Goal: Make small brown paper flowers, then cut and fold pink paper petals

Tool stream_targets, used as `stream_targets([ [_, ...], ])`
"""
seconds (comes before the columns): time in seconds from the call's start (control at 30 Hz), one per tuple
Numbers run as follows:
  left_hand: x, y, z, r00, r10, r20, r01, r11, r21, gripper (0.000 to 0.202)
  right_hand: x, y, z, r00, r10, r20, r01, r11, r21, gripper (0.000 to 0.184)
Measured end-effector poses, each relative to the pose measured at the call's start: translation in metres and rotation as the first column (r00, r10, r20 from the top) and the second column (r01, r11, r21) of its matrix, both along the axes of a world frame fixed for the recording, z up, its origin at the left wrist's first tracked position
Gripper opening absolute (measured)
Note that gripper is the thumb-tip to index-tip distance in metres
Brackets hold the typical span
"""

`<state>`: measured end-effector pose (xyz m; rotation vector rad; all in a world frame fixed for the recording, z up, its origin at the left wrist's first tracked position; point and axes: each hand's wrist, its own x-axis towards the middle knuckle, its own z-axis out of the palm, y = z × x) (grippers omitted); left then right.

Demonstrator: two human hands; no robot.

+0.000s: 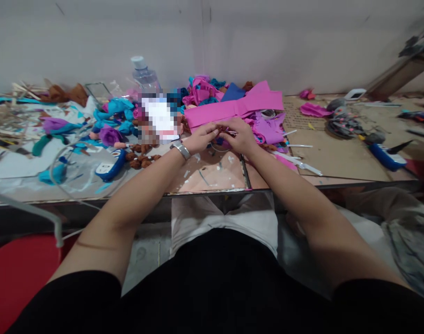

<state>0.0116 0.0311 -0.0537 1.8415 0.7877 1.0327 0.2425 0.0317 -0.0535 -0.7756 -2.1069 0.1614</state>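
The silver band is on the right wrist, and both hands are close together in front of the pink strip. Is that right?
Not quite: the silver band is on the left wrist, as the head view shows. The left hand and right hand are indeed close together in front of the pink strip.

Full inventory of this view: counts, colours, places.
Long strip: one, pink, back centre
Bottle: one, clear, white cap, back left
Pixelated screen: one, white, left of centre
Boxes: two, blue and white, left and right
Lumpy pieces: several, brown, left
Scraps: many, mixed, left and centre
Cardboard: count unclear, tan, right
Seat: one, red, lower left
Small piece: one, brown, centre
Watch: one, silver, centre
Left hand: one, bare, holding small piece
Right hand: one, bare, holding small piece
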Motion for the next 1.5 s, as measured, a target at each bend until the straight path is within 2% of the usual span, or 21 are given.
stream_targets([
  [0.17,0.001,0.002,-0.006,0.994,-0.014,0.105,0.029,0.99,-0.141,0.038,-0.002,-0.001,0.001,1.0,0.003,-0.01,-0.003,1.0,0.012,0.053],
  [0.3,0.001,0.004,-0.007,0.987,-0.05,0.155,0.077,0.982,-0.174,0.057,-0.003,-0.001,0.001,1.0,0.002,-0.029,-0.001,1.0,0.019,0.056],
  [0.37,0.0,0.005,-0.008,0.985,-0.054,0.162,0.084,0.979,-0.183,0.061,-0.003,-0.001,0.001,0.999,0.0,-0.034,0.0,1.0,0.016,0.057],
  [0.67,0.0,0.002,-0.004,0.991,-0.011,0.134,0.038,0.979,-0.2,0.057,-0.004,-0.002,0.002,1.0,-0.009,-0.016,0.009,1.0,0.012,0.069],
  [0.93,0.002,-0.005,0.002,0.994,0.07,0.087,-0.055,0.985,-0.164,0.051,-0.002,0.0,0.003,0.998,-0.059,-0.004,0.059,0.998,-0.029,0.063],
  [1.27,0.004,-0.009,0.009,0.992,0.09,0.09,-0.078,0.988,-0.136,0.049,-0.002,-0.001,0.004,0.996,-0.086,-0.022,0.084,0.995,-0.061,0.062],
  [1.5,0.004,-0.005,0.005,0.983,0.143,0.115,-0.127,0.982,-0.138,0.046,-0.004,-0.006,0.008,0.994,-0.085,-0.07,0.077,0.991,-0.11,0.059],
])
